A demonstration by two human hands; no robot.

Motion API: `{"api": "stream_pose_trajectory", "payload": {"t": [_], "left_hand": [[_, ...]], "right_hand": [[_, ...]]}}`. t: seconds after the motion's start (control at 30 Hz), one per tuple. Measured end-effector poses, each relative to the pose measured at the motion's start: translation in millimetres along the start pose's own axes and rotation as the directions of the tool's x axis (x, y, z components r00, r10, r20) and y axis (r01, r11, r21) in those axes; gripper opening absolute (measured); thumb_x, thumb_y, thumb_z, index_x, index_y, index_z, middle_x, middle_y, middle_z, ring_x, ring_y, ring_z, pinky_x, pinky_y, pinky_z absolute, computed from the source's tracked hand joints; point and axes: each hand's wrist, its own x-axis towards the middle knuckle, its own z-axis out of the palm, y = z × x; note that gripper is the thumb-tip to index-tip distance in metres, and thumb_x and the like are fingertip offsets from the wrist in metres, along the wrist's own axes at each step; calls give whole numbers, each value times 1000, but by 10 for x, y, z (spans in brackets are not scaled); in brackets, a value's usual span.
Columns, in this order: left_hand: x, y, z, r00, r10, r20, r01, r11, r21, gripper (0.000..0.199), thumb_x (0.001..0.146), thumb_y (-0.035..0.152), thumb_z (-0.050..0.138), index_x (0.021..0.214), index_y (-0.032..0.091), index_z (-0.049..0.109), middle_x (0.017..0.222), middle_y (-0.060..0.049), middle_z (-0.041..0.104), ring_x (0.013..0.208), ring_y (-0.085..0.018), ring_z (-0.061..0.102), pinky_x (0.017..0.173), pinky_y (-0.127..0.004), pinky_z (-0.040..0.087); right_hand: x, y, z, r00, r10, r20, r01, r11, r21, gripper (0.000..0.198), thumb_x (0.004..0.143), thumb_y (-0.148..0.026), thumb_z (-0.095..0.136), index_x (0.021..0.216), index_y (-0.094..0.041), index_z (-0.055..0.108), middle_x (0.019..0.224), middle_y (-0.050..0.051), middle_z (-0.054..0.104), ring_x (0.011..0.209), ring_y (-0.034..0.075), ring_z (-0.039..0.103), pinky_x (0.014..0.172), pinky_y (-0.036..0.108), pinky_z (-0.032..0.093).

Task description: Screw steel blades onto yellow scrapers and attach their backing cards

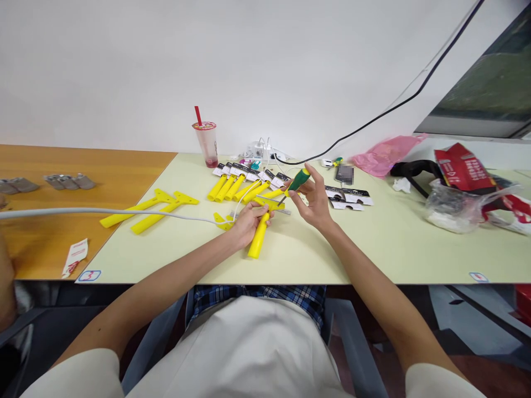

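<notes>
My left hand [246,225] is closed around the head of a yellow T-shaped scraper [259,239], whose handle points down toward me. A thin metal strip, seemingly its blade, shows at the head. In my right hand [316,203] is a green-handled screwdriver [299,179], held at a slant between the fingers. Its shaft reaches down to the scraper's head; whether the tip sits in a screw is too small to tell. A yellow scraper head piece [223,221] lies beside my left hand, partly hidden.
Two yellow T-shaped pieces [160,214] lie left. Several yellow handles [231,188] with black-and-white cards are behind my hands, more cards [350,196] right. A drink cup [207,145] stands at the back. A white cable [124,211] crosses left; plastic bags [452,207] lie right.
</notes>
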Motion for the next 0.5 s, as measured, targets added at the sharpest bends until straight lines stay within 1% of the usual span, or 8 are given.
{"api": "stream_pose_trajectory", "payload": {"t": [0.07, 0.17, 0.2, 0.27, 0.33, 0.37, 0.43, 0.5], "left_hand": [[-14, -3, 4, 1000, -3, 4, 3, 1000, 9, 33, 91, -2, 72, 98, 21, 50, 97, -4, 70, 80, -17, 75, 58, -23, 50], [-41, -18, 14, 1000, 2, 13, -2, 1000, 19, 29, 93, -3, 68, 98, 20, 51, 99, -5, 71, 81, -18, 76, 57, -23, 50], [-47, -24, 16, 1000, 5, 16, -5, 1000, 23, 28, 93, -3, 67, 98, 20, 52, 100, -6, 71, 81, -18, 76, 57, -23, 50], [-47, -38, 17, 1000, 6, 18, -7, 999, 38, 27, 93, -2, 66, 98, 20, 52, 101, -7, 72, 82, -18, 76, 57, -24, 50], [-32, -50, 11, 1000, 7, 4, -7, 999, 53, 27, 93, -2, 67, 98, 20, 52, 99, -7, 72, 81, -18, 76, 56, -24, 51], [-21, -56, 5, 1000, 7, -8, -7, 998, 60, 27, 93, -1, 67, 98, 20, 52, 98, -7, 72, 81, -18, 76, 56, -24, 51], [2, -66, -10, 1000, 7, -27, -5, 998, 67, 27, 93, -1, 68, 97, 20, 51, 96, -6, 72, 80, -18, 75, 57, -23, 51], [17, -75, -29, 1000, 1, -29, 1, 998, 69, 28, 92, 0, 69, 97, 21, 51, 96, -6, 71, 81, -18, 75, 57, -23, 52]], "right_hand": [[-10, 52, -1, 999, -13, -46, 11, 999, -47, 80, 102, -59, 74, 170, -41, 37, 132, 12, 75, 106, 30, 81, 93, 51, 71], [-20, 92, -17, 995, -41, -95, 31, 994, -109, 84, 96, -61, 82, 168, -42, 43, 140, 12, 70, 100, 30, 81, 89, 50, 72], [-21, 83, -23, 995, -41, -93, 30, 993, -118, 83, 97, -61, 81, 168, -42, 43, 142, 12, 69, 101, 29, 80, 91, 50, 72], [-17, 35, -30, 999, -23, -49, 17, 994, -106, 78, 103, -58, 73, 171, -40, 39, 143, 13, 70, 110, 30, 80, 99, 52, 70], [-11, -26, -29, 1000, -4, 14, 5, 998, -58, 72, 110, -53, 65, 173, -39, 33, 141, 12, 72, 118, 30, 78, 107, 54, 66], [-9, -47, -24, 999, -1, 40, 2, 1000, -31, 71, 111, -50, 63, 174, -40, 31, 140, 12, 73, 119, 30, 78, 109, 55, 65], [-10, -55, -9, 998, -2, 60, 2, 1000, -2, 70, 112, -47, 63, 174, -40, 32, 138, 11, 74, 114, 28, 80, 109, 54, 65], [-18, -11, 7, 999, 2, 41, -1, 1000, -21, 71, 109, -49, 68, 172, -39, 37, 133, 10, 75, 107, 26, 81, 103, 50, 68]]}}
